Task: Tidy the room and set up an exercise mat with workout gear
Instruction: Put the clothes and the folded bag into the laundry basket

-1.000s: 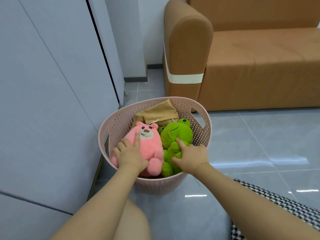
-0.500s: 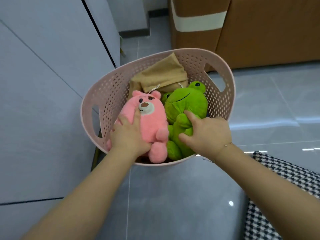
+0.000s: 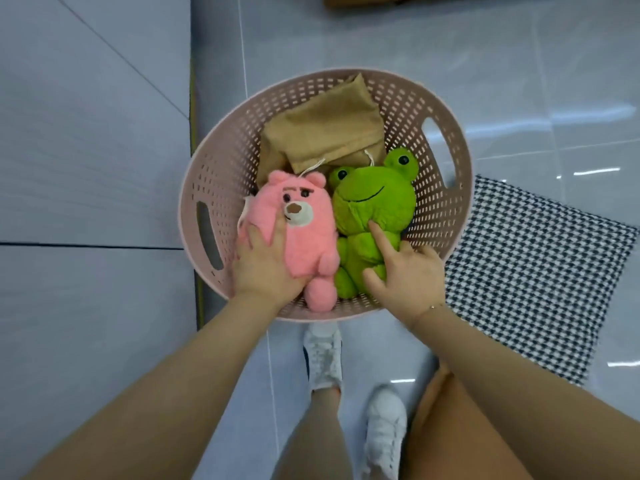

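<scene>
Looking straight down. My left hand [image 3: 265, 268] lies on the pink bear [image 3: 298, 233], fingers spread over its left side and belly, thumb wrapping toward its underside; I am gripping the soft body. My right hand [image 3: 405, 275] is on the green frog [image 3: 372, 216], index finger stretched up across its chest, thumb against its lower leg, the other fingers curled round its right flank; a grip as well.

Both toys lie face up, side by side and touching, inside the pink basket [image 3: 221, 188]. The bear sits under my left palm, the frog just beyond my right fingertips. The bear's foot hangs over the near rim between my wrists.

Past both hands, at the far side of the basket, lies a folded tan cloth bag [image 3: 325, 129]; two thin white strings trail from it toward the toys' heads. No writing, tag text or brand mark can be read on the toys, the bag or the basket.

The basket wall is perforated, with a handle slot to the left of my left hand and another beyond my right hand.

To the right of my right forearm, a black-and-white checked mat [image 3: 533, 271] lies flat on the grey tiled floor [image 3: 519, 81], its corner just beside the basket. Below my wrists, my white shoes [image 3: 323, 355] stand on the tiles. A grey panel wall [image 3: 86, 150] runs along the left.
</scene>
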A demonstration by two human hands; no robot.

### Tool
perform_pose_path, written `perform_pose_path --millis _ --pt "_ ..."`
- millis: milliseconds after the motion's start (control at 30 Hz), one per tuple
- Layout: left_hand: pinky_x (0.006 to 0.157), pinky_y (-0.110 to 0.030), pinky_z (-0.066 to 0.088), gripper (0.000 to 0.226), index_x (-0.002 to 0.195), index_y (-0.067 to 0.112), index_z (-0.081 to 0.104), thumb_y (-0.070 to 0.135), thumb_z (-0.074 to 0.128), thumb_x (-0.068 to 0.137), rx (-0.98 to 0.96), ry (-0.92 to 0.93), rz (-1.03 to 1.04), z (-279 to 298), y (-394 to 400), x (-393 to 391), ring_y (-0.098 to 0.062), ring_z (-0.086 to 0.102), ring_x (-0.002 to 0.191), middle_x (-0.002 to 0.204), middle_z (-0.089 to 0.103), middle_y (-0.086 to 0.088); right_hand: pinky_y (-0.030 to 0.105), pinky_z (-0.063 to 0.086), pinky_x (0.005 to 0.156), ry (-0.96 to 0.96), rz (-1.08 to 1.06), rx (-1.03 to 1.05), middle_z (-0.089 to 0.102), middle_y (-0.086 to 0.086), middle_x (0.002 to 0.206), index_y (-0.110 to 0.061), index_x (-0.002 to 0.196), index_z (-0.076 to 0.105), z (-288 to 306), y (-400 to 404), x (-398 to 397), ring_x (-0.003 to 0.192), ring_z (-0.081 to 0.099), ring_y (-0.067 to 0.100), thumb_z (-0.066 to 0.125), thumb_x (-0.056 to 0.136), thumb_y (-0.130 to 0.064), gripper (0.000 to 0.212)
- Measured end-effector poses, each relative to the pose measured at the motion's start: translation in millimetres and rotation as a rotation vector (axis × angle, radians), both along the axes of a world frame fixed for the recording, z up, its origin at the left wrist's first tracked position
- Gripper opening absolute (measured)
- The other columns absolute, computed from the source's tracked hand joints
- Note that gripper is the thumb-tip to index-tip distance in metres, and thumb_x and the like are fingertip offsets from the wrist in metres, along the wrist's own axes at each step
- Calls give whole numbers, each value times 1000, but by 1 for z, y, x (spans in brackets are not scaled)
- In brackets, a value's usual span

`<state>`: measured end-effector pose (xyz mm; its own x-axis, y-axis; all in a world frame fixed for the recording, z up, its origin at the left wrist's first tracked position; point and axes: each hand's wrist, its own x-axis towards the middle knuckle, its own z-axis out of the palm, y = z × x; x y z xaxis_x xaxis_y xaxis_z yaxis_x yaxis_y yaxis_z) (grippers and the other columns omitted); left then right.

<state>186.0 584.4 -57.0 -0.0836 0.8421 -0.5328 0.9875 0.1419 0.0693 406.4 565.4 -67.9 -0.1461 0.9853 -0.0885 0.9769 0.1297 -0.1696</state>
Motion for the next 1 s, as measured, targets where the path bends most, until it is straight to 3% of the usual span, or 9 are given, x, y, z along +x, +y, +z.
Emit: perform_pose_path --millis 200,300,433,600,667,733,800,900,1000 --pt "109 -52 31 103 149 37 -10 59 61 77 -95 -87 85 25 -102 12 -42 14 142 158 -1 -19 37 38 84 -33 31 -428 56 19 118 -33 151 7 25 -95 18 91 56 32 17 88 -50 66" --pt "111 -51 29 93 152 33 8 40 63 77 -71 -131 124 43 -138 17 -37 17 142 158 8 -14 39 31 106 239 -172 -483 43 14 142 -23 147 33 51 -120 29 127 43 29 25 94 -39 56" --pt "108 -46 30 68 136 11 47 10 66 71 322 -279 451 71 -154 13 -36 36 132 145 39 -16 29 33 110 665 -446 -249 37 8 144 -9 125 56 92 -114 51 135 34 18 45 93 -14 34" --pt "100 -39 34 69 136 6 43 37 65 78 479 -181 738 75 -137 -7 -32 41 125 136 44 -17 38 37 108 670 -664 -114 44 2 136 -13 127 52 93 -59 86 128 41 15 52 92 -28 38" --pt "97 -38 45 61 130 3 48 30 67 78 364 -422 1004 61 -126 -25 -28 55 113 124 55 -13 32 52 90 841 -848 -339 54 -4 122 -18 128 49 87 -34 86 109 56 11 54 91 -37 41" --pt "74 -32 56 32 113 5 58 26 62 89 87 -828 1365 55 -117 -38 -17 67 84 97 65 -5 30 55 72 1034 -1035 -600 67 -1 101 -12 123 54 78 -14 80 79 64 12 52 92 -35 39" --pt "62 -20 53 26 88 15 58 34 46 99 -87 -1078 1512 52 -116 -45 -4 65 63 75 65 5 28 54 64 1035 -1070 -690 71 2 88 -10 119 57 72 -6 79 61 63 13 51 91 -28 34" --pt "77 -18 51 33 90 20 55 41 32 101 -193 -1247 1448 55 -119 -51 -2 67 78 76 73 11 24 54 55 1055 -1010 -701 70 4 81 -11 112 60 72 -6 84 55 62 14 54 90 -24 26" --pt "87 -22 51 35 105 18 56 40 28 102 -269 -1330 1412 59 -127 -56 -6 65 94 92 74 9 30 57 66 1016 -920 -734 72 5 78 -8 97 63 79 -15 89 59 66 16 56 89 -18 15"
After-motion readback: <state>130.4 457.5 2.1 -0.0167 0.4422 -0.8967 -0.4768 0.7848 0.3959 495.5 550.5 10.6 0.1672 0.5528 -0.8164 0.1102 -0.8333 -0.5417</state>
